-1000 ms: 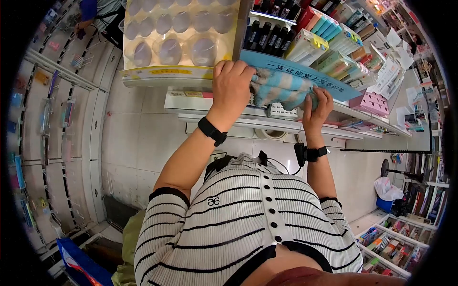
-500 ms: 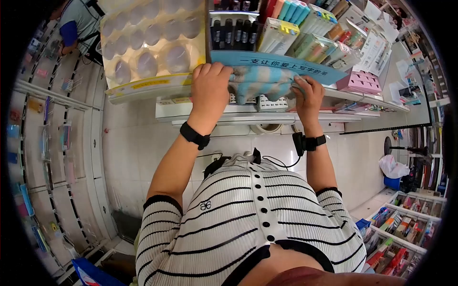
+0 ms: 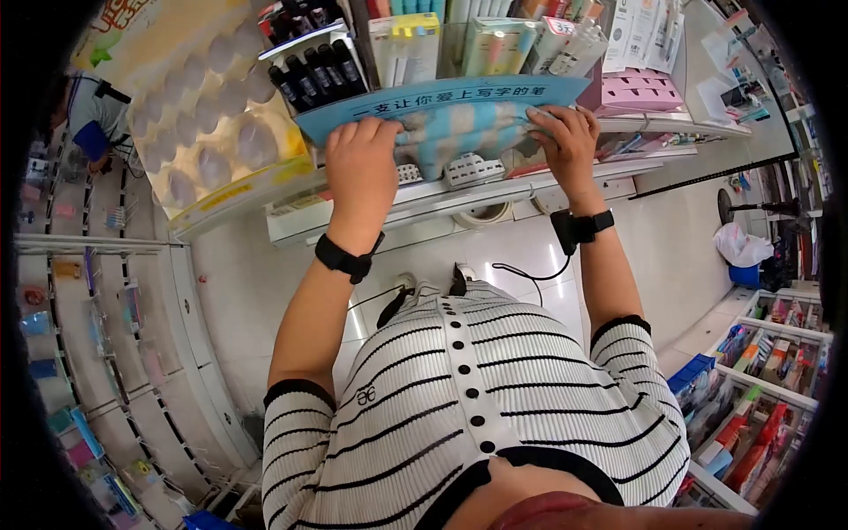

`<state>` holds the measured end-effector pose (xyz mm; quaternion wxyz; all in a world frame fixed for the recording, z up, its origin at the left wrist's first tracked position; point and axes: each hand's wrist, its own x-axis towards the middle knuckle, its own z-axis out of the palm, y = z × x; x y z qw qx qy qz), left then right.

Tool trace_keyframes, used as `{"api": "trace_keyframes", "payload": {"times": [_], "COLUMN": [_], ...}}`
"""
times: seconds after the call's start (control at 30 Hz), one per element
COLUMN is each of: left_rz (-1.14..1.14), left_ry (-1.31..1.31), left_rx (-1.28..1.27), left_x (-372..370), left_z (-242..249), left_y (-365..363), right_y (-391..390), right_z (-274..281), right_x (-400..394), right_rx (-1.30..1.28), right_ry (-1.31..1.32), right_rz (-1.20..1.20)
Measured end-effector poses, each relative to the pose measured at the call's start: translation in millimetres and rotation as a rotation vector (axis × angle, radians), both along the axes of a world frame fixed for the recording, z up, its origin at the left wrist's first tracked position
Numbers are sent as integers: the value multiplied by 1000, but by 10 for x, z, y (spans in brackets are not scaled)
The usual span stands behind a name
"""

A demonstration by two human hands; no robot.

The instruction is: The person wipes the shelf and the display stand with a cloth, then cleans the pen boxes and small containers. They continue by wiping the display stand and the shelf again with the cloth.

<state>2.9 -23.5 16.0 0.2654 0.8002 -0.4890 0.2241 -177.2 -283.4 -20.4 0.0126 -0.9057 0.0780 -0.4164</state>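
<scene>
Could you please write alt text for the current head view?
A person's left hand and right hand are at opposite ends of a blue-and-grey striped cloth, in front of a blue sign in Chinese. Behind the sign are dark pens and boxed pens, with a yellow-edged display tray to the left.

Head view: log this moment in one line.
left hand: at striped cloth, left end | right hand: at cloth, right end | cloth: along blue sign

Soft lt-blue/grey cloth [image 3: 466, 131], upper ctr, is striped; long blue sign [image 3: 450, 98] has blk lettering; ribbed wht knit top [image 3: 517, 380], lower ctr, blk-striped.
</scene>
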Motion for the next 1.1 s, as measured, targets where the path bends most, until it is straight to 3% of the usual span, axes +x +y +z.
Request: {"api": "trace_keyframes", "payload": {"times": [0.4,0.77,1.1], "left_rz": [-66,-67,-113], "left_ry": [-57,-25,-5], "left_rx": [-54,-89,-41], "left_x": [-296,-306,-219], "left_z": [-27,-74,-3], "left_y": [-531,-495,-308], "right_y": [-467,-198,-44], "right_z": [-101,-279,-62], "right_x": [-351,-236,-251], "right_rx": [-96,276,253], "right_ry": [1,-209,-99], "right_rz": [-156,-103,-139]}}
